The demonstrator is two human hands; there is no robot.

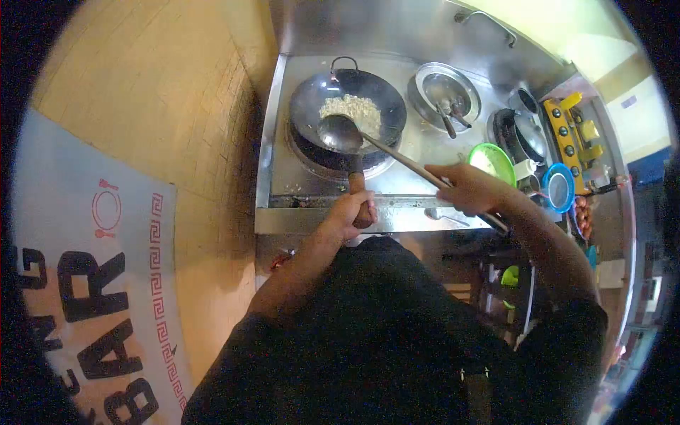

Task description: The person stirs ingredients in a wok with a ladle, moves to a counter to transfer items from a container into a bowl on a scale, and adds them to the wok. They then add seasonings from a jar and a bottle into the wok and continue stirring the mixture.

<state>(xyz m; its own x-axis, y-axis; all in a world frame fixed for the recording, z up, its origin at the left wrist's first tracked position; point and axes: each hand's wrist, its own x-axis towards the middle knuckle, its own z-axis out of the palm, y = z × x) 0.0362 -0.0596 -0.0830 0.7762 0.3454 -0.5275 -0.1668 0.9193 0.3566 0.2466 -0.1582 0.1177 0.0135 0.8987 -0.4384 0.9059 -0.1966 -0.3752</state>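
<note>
Nearest me, my left hand [347,212] has its fingers curled shut around the wooden handle [356,184] of the wok. My right hand [471,188] is closed, palm down, around the long shaft of the ladle [340,133], whose bowl rests inside the wok [308,110], beside and partly over the pale, chopped-looking food [360,112]. The wok sits on a burner at the left of the steel tabletop [443,159]. I judge it stiff and fairly heavy, likely hot, so the wooden grip suits my hold; the ladle looks rigid and front-heavy, best held along its shaft. The food looks loose, soft and perhaps slick. Right of the wok is a steel basin [432,69] with utensils in it. On the banner [85,170] to my left I read "BAR" twice; other letters are cut off.
</note>
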